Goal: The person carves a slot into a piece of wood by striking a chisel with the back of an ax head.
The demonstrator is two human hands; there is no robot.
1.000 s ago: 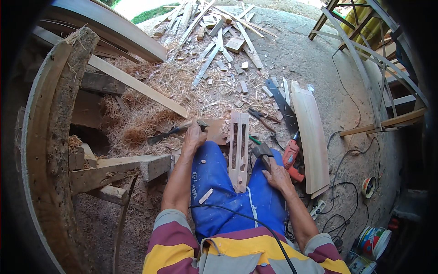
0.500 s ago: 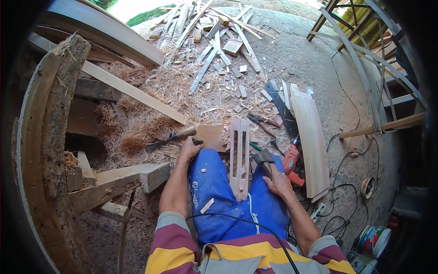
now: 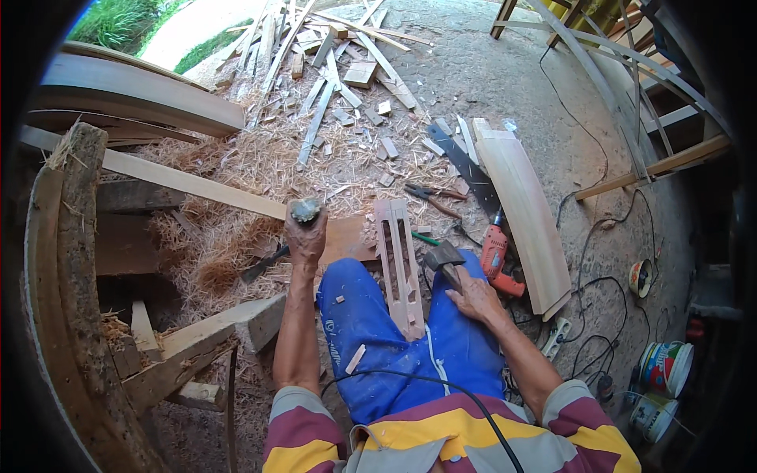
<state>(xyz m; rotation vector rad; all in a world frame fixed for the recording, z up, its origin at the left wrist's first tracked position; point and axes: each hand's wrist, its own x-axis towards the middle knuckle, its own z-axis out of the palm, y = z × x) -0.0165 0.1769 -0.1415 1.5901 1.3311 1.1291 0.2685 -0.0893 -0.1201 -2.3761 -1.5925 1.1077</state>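
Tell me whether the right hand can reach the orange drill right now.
Probably yes: the orange drill lies close beside the right hand, its grip uncovered, though the hand may need to release the hammer first.

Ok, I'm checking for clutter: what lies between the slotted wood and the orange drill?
Head view: between the slotted wood and the drill lie the hammer, held in the right hand, and the right knee.

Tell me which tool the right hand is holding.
The dark-headed hammer: it alone is gripped by the right hand; the orange drill and pliers lie ungripped.
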